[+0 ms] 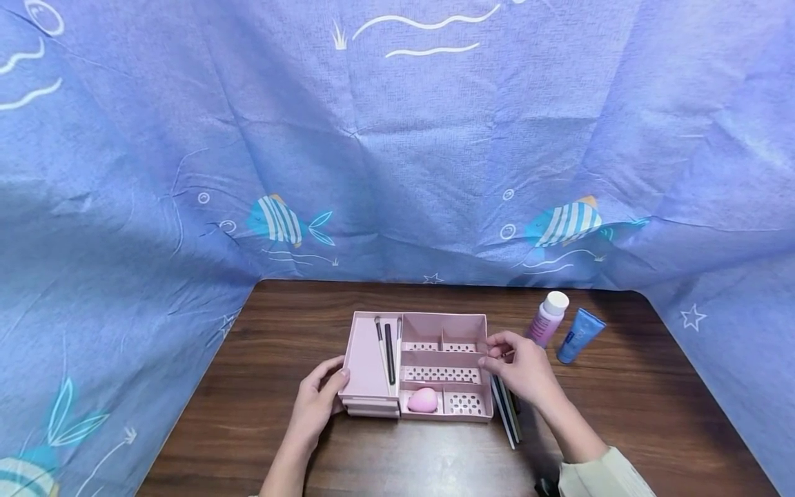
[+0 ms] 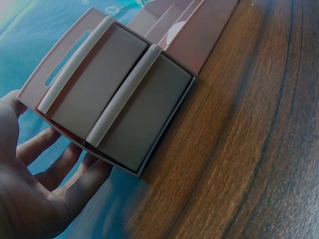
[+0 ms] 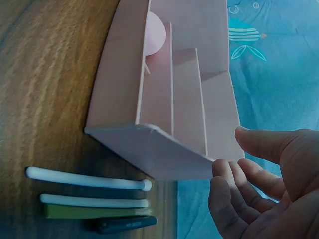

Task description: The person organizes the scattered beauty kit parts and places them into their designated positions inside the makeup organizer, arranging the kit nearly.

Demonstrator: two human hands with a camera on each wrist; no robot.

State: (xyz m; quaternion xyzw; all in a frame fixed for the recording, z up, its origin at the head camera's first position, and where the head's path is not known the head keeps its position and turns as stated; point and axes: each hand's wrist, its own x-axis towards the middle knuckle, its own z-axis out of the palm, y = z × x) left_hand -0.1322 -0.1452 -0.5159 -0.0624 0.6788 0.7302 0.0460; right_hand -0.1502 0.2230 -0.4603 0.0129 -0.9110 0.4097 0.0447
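A pink desktop organizer (image 1: 363, 359) stands on the table, with open compartments at right and two small drawers (image 2: 102, 79) at its front left. My left hand (image 1: 313, 400) holds its left side, thumb over the top edge and fingers along the side wall. At the opposite end, my right hand (image 1: 522, 369) pinches the right wall between thumb and fingers. A pink makeup sponge (image 1: 424, 400) sits in the front-left compartment. On the flat left top lie two makeup brushes (image 1: 381, 345) and a black pencil-like stick (image 1: 389, 352).
Several slender sticks (image 1: 504, 414), white, olive and dark, lie right of the organizer, partly under my right hand. Behind that hand stand a white-capped bottle (image 1: 546, 321) and a blue tube (image 1: 580, 336). A blue fish-print cloth (image 1: 397, 172) hangs along the wooden table's back edge (image 1: 310, 286).
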